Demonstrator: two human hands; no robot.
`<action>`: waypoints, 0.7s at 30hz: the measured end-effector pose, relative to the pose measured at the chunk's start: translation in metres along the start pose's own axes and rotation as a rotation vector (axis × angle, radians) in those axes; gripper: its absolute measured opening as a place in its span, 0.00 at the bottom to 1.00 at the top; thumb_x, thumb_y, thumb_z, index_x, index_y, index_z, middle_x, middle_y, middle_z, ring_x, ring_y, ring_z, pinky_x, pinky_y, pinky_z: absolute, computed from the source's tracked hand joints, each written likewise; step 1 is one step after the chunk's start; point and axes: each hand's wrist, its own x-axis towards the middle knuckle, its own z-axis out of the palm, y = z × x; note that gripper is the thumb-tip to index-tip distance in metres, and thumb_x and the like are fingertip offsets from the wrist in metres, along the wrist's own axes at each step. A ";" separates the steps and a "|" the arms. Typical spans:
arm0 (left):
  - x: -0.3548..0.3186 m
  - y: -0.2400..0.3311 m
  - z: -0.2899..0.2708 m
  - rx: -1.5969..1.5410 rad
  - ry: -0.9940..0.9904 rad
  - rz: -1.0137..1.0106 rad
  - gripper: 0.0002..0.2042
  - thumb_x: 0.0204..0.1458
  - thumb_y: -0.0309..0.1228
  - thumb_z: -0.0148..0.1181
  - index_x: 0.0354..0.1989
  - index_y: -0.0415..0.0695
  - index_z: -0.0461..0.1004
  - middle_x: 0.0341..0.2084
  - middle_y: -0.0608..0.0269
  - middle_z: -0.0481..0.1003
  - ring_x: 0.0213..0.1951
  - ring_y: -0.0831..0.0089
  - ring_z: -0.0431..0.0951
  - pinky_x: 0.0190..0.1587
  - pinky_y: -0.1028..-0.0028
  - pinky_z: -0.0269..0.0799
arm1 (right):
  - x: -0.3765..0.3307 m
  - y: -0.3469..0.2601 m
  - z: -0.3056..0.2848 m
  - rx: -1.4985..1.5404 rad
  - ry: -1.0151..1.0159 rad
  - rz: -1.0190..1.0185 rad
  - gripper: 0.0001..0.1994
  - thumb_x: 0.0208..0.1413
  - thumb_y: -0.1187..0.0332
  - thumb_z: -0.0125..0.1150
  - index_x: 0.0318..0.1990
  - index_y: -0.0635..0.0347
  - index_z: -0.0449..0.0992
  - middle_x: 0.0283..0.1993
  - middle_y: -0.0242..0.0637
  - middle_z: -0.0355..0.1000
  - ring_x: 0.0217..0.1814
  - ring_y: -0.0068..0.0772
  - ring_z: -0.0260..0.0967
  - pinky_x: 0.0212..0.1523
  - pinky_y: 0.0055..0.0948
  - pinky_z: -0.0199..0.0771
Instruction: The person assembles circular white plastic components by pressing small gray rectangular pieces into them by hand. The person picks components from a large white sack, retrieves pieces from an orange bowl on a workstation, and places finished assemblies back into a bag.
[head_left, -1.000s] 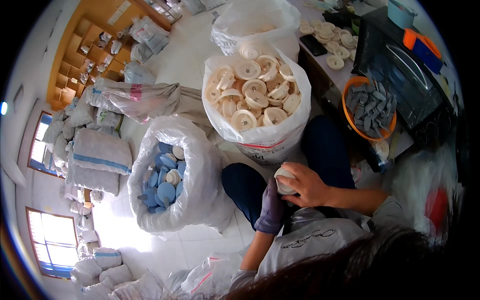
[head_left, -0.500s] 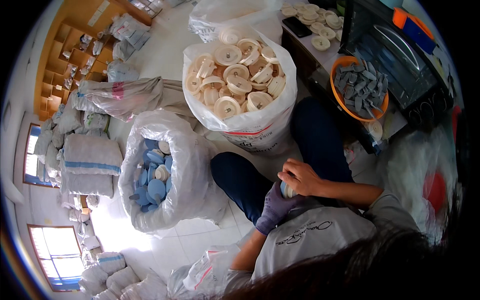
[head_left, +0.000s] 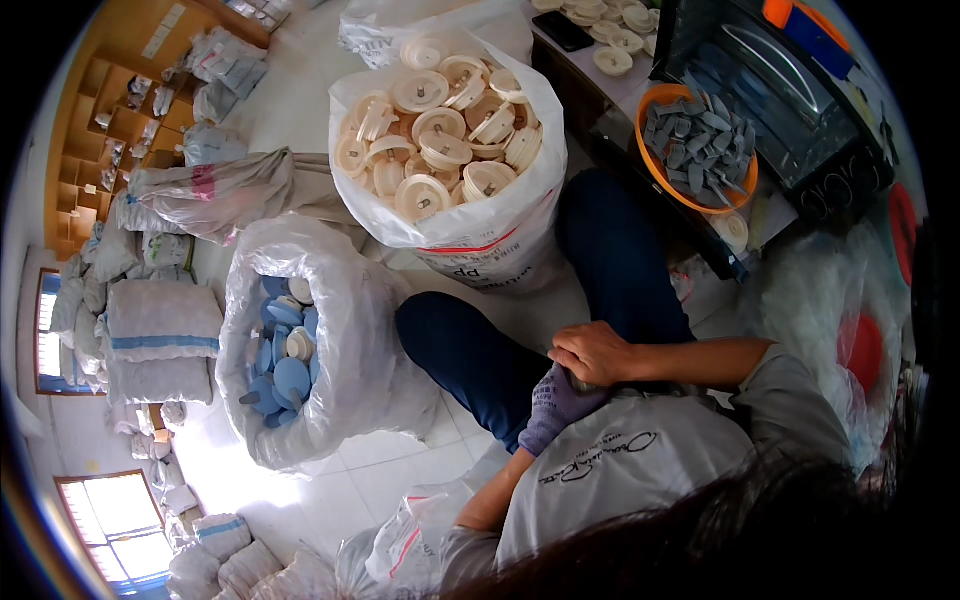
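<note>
Curled further, my right hand [head_left: 592, 353] nearly hides the piece [head_left: 577, 383] my left hand [head_left: 560, 404] grips; right's hold, I can't tell.

I see this person's two hands meeting close before the belly, taking twelve o'clock as straight ahead of them. The left hand [head_left: 558, 405], purple-gloved, is lowest, its fingers mostly hidden beneath the other. Its bare left forearm [head_left: 497, 495] slants in from seven o'clock. The right hand [head_left: 593, 352], ungloved, sits over it toward one o'clock, back upward, fingers curled and knuckles toward nine. The right forearm [head_left: 690, 362] lies nearly level from three o'clock, elbow bent.
</note>
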 end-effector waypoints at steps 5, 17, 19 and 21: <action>-0.008 0.006 -0.008 -0.007 0.010 -0.063 0.31 0.39 0.45 0.69 0.48 0.38 0.65 0.38 0.51 0.76 0.42 0.59 0.79 0.44 0.66 0.74 | 0.001 -0.002 0.005 0.137 0.072 0.103 0.18 0.60 0.59 0.51 0.21 0.61 0.67 0.23 0.43 0.67 0.26 0.45 0.65 0.30 0.39 0.65; -0.023 0.025 -0.009 0.078 0.109 -0.160 0.34 0.35 0.50 0.71 0.45 0.36 0.68 0.37 0.47 0.77 0.40 0.57 0.80 0.42 0.64 0.75 | -0.002 0.007 0.019 0.387 0.076 0.235 0.23 0.63 0.55 0.44 0.20 0.64 0.65 0.18 0.44 0.61 0.22 0.40 0.57 0.28 0.39 0.58; -0.023 0.031 -0.014 0.056 0.109 -0.170 0.34 0.35 0.49 0.71 0.45 0.36 0.68 0.37 0.47 0.77 0.40 0.58 0.80 0.43 0.64 0.75 | 0.001 0.008 0.019 0.414 0.085 0.282 0.23 0.62 0.55 0.44 0.20 0.64 0.66 0.17 0.42 0.60 0.22 0.37 0.58 0.29 0.37 0.59; -0.029 0.041 -0.020 -0.006 0.105 -0.185 0.32 0.36 0.46 0.71 0.45 0.35 0.68 0.39 0.48 0.77 0.41 0.60 0.80 0.44 0.66 0.75 | -0.004 0.006 0.021 0.558 0.143 0.355 0.24 0.62 0.53 0.45 0.21 0.63 0.67 0.17 0.39 0.60 0.23 0.32 0.59 0.30 0.35 0.60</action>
